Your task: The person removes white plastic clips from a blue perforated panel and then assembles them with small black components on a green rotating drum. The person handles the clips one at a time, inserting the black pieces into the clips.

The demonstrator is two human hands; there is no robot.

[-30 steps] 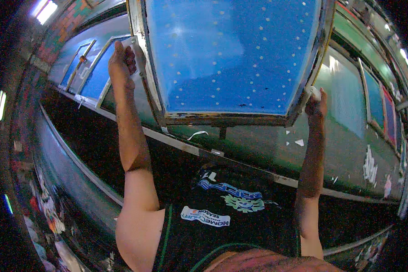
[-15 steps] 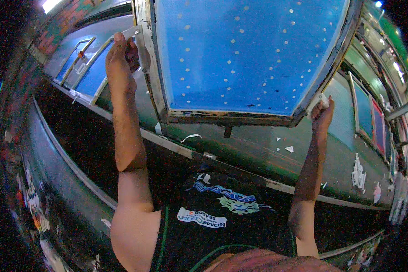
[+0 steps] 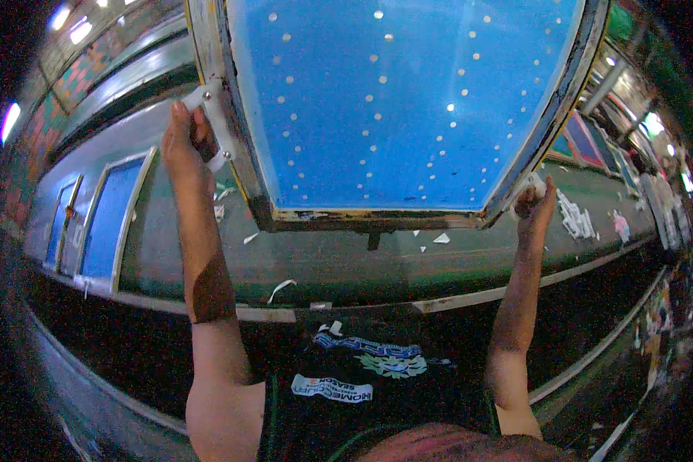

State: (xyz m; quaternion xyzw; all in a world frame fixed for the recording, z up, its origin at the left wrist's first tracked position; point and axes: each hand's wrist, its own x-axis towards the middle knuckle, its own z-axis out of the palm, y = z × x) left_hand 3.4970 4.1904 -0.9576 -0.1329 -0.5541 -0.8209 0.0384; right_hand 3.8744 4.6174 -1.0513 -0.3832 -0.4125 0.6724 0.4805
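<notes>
A screen-printing frame [image 3: 377, 222] is held up in front of me by both hands. Its blue mesh [image 3: 412, 123] carries rows of small pale dots, and its edges are worn and stained. My left hand [image 3: 186, 146] is wrapped round a white handle [image 3: 219, 127] bolted to the frame's left side. On the right side, my right hand [image 3: 536, 206] closes round a second handle [image 3: 533, 185], partly hidden by the fingers. A dark tab [image 3: 373, 240] hangs from the near edge. The frame's far end is cut off by the top of the view.
A long green table [image 3: 331, 269] runs across below the frame, edged by a pale rail [image 3: 470, 299]. White scraps [image 3: 441, 239] and a curled strip [image 3: 282, 288] lie on it. Another blue frame [image 3: 112, 219] stands at left; more frames [image 3: 585, 138] and a white scrap pile [image 3: 574, 215] are at right.
My view has turned, so the table now runs more level across it. The frame has shifted slightly left and lower in view, with both hands still on its handles.
</notes>
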